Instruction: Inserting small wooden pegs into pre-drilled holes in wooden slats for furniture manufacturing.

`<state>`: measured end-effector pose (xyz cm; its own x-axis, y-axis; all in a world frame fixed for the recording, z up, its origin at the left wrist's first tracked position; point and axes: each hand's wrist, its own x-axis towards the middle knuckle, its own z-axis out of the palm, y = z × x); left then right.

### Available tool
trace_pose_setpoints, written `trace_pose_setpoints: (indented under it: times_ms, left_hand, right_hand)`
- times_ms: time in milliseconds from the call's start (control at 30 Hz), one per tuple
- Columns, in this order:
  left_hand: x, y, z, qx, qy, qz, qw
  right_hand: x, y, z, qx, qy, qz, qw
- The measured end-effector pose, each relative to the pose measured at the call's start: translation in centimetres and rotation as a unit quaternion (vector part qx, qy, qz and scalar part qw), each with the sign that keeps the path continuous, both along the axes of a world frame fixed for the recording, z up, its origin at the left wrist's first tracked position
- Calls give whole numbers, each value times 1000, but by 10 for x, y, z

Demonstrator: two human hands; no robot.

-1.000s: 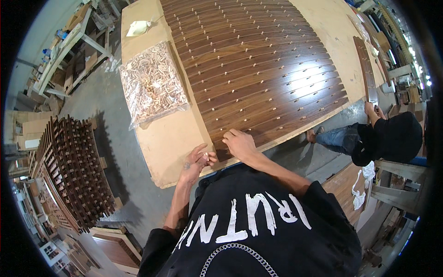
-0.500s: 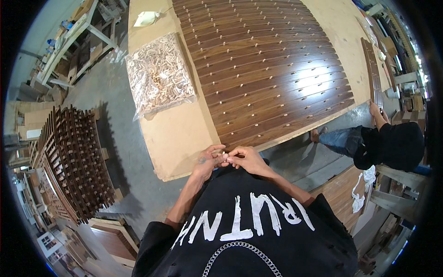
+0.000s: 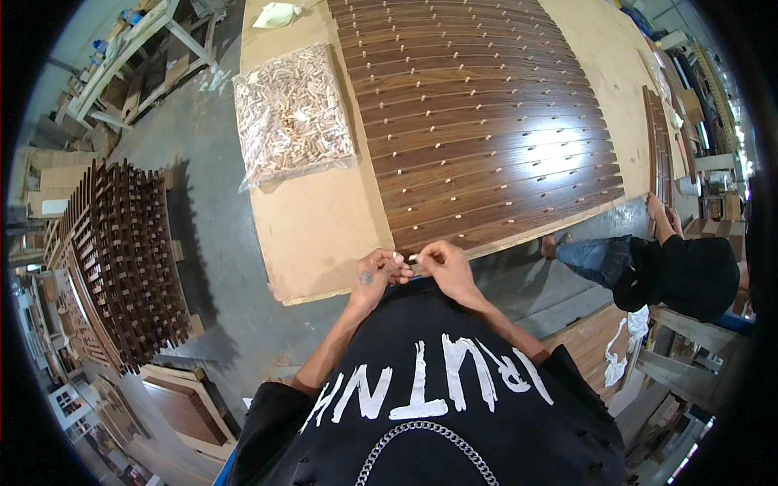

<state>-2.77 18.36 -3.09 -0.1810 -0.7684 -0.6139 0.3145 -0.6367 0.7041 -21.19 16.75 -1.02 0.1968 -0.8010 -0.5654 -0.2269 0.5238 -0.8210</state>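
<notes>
Pinching a small pale dowel (image 3: 413, 257) between thumb and fingers, the right hand (image 3: 448, 267) hovers by the near edge of the table (image 3: 318, 235), close to the person's black shirt (image 3: 429, 348). Just beside it, the left hand (image 3: 374, 279) has its fingers curled inward; something light shows at their tips, but from where I stand I cannot tell whether that is another dowel or only a fingertip.

Beyond the hands, dark brown boards (image 3: 478, 150) lie side by side on the table, dotted with rows of pale pegs like the one in the right hand. To the left of the boards, a clear plastic bag (image 3: 296, 113) full of such dowels rests on the tabletop, and a small whitish pouch (image 3: 277, 14) lies past it.

Off to the left on the floor stands a tall stack of dark slatted pieces (image 3: 130, 267). Over on the right, a co-worker (image 3: 681, 271) in a black top and jeans has both hands at some long dark strips (image 3: 656, 146).
</notes>
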Motion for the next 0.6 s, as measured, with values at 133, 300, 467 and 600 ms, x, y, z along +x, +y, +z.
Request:
trace_pose_setpoints:
  times_ms: [133, 300, 467, 600]
  left_hand:
    - [13, -5, 4, -6, -51, 32, 998]
    - [42, -5, -3, -40, -105, 78, 991]
    - [64, -4, -4, -55, -143, 93, 984]
    - [66, -7, -8, -70, -142, 112, 981]
  right_hand:
    - [-5, -12, -18, -275, 223, 16, 935]
    - [3, -16, -11, -322, 288, 95, 897]
    - [10, -12, -2, -342, 371, 227, 833]
    - [13, -19, -2, -365, 386, 264, 805]
